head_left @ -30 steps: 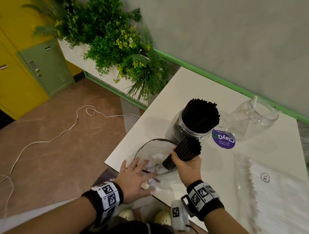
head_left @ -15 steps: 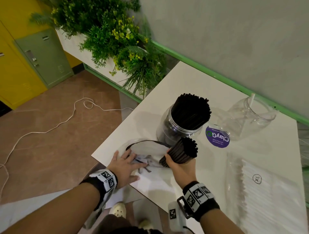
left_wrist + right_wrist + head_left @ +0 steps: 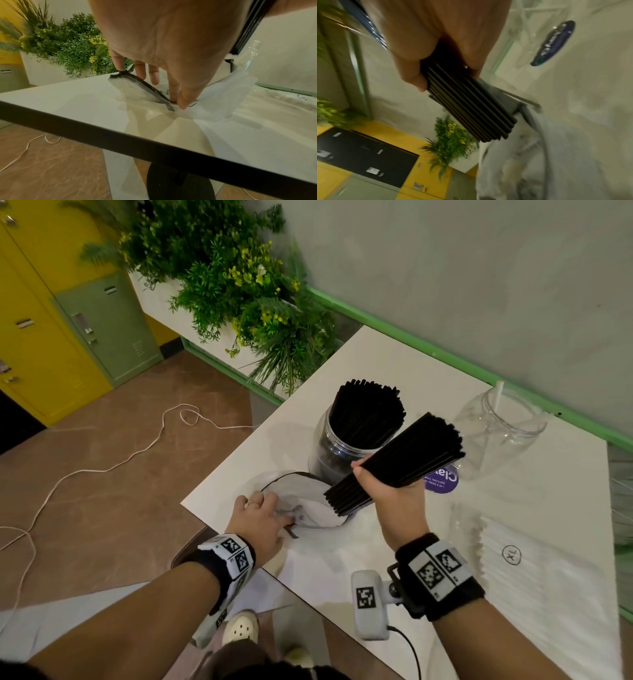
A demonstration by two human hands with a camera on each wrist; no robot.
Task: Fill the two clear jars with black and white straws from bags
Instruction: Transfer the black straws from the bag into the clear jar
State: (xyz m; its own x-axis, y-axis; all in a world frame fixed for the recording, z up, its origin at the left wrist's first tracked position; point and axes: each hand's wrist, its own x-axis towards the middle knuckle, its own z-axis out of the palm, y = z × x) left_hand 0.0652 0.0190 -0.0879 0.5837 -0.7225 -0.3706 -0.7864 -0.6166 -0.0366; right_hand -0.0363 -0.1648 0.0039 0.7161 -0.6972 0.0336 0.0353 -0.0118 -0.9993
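Gripping hands: right (image 3: 390, 494) hiding black straws' (image 3: 404, 453) middle.

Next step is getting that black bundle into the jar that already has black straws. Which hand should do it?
Right. The right hand already grips the bundle of black straws lifted beside the black-straw jar. The left hand presses the emptied bag flat on the table.

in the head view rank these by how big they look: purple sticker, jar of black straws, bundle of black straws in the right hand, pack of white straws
1. pack of white straws
2. bundle of black straws and jar of black straws: look alike; the bundle is raised nearer the camera, so unranked
3. purple sticker, partly hidden
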